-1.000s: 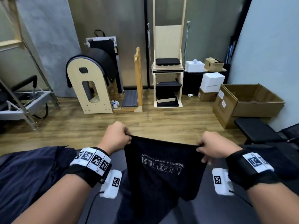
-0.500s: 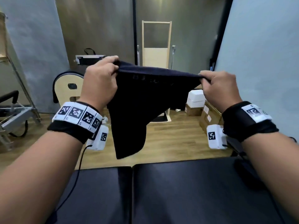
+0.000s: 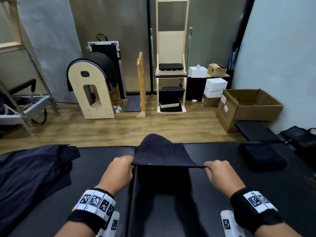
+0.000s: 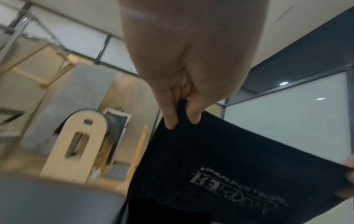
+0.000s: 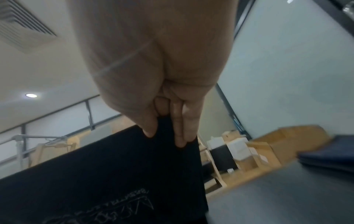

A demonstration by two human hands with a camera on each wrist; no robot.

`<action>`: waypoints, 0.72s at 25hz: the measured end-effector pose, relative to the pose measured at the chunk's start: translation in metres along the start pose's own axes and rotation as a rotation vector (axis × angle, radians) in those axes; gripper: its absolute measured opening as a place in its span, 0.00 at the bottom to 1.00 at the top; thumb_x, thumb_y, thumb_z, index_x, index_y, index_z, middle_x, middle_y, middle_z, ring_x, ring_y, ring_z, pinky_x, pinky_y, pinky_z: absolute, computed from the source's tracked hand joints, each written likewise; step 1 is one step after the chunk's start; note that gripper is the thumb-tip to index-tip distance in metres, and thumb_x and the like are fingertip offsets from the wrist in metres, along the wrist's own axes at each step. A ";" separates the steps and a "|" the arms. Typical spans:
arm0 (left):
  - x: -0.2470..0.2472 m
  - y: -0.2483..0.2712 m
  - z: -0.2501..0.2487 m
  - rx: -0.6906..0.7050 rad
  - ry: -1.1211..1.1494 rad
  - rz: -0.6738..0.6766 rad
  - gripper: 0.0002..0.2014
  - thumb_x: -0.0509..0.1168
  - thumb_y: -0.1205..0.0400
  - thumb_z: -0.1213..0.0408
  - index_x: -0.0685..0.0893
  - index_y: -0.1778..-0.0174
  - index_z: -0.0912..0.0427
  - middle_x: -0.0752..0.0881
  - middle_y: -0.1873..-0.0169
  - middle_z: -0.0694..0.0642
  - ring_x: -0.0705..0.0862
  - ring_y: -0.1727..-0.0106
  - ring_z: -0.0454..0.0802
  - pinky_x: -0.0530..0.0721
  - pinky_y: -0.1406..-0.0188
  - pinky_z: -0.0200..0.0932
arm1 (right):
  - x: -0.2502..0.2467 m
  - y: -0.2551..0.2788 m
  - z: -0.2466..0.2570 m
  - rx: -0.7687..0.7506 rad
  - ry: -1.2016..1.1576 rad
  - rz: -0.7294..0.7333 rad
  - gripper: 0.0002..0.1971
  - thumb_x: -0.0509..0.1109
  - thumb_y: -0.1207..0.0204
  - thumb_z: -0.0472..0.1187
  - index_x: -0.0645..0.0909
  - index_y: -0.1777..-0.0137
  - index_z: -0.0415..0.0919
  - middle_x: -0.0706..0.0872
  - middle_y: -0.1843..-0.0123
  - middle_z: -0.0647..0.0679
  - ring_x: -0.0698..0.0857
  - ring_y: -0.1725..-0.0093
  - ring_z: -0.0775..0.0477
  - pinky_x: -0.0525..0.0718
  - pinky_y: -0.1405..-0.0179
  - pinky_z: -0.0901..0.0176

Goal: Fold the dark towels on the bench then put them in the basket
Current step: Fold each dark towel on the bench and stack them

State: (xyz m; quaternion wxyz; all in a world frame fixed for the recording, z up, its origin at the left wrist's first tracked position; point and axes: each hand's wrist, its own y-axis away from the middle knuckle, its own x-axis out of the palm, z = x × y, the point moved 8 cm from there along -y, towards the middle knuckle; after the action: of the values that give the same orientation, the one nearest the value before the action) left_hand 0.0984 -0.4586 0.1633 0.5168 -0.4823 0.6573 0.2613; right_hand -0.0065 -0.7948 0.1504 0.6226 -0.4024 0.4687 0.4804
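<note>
towel held stretched over the desk

towel (image 3: 160, 153) is dark, and you hold it taut by its near edge above the black padded desk (image 3: 213, 185); its far part drapes down onto the desk's far edge. largest beside it is the heap of unfolded dark towels (image 3: 32, 171) spread over the desk's left end. a folded dark towel (image 3: 261, 155) lies flat near the right end, well apart from the one you hold. your left hand (image 3: 118, 173) pinches the towel's left corner, thumb above and fingers (image 4: 168, 116) curled beneath the cloth. your right hand (image 3: 220, 175) pinches the right corner the same way, its fingers (image 5: 180, 133) pressed on the fabric. pale lettering (image 4: 237, 184) shows on the towel's underside in both wrist views.
</note>
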 end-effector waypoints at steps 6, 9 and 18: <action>0.067 0.081 -0.030 -0.126 -0.097 0.272 0.04 0.61 0.17 0.59 0.77 0.53 0.54 0.86 0.54 0.64 0.85 0.48 0.69 0.83 0.54 0.54 | 0.058 0.077 -0.042 0.016 -0.061 0.215 0.14 0.58 0.25 0.50 0.83 0.49 0.51 0.91 0.57 0.46 0.89 0.53 0.33 0.87 0.55 0.47; 0.068 0.101 -0.041 -0.162 -0.098 0.360 0.03 0.62 0.21 0.59 0.80 0.56 0.52 0.86 0.55 0.61 0.85 0.49 0.66 0.84 0.53 0.51 | 0.051 0.101 -0.048 0.021 -0.043 0.263 0.12 0.61 0.25 0.50 0.84 0.52 0.49 0.90 0.57 0.46 0.88 0.53 0.34 0.88 0.54 0.47; 0.084 0.142 -0.065 -0.171 -0.031 0.870 0.05 0.70 0.24 0.65 0.83 0.65 0.52 0.84 0.73 0.49 0.84 0.79 0.45 0.85 0.73 0.42 | 0.046 0.131 -0.049 0.022 -0.076 0.713 0.08 0.71 0.29 0.43 0.85 0.58 0.39 0.85 0.76 0.47 0.83 0.82 0.51 0.81 0.77 0.60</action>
State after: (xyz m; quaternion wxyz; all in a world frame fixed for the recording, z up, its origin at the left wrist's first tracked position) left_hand -0.0576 -0.4872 0.0840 0.3267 -0.1979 0.7672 0.5153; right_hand -0.1392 -0.8030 0.0872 0.4373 -0.1886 0.5613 0.6769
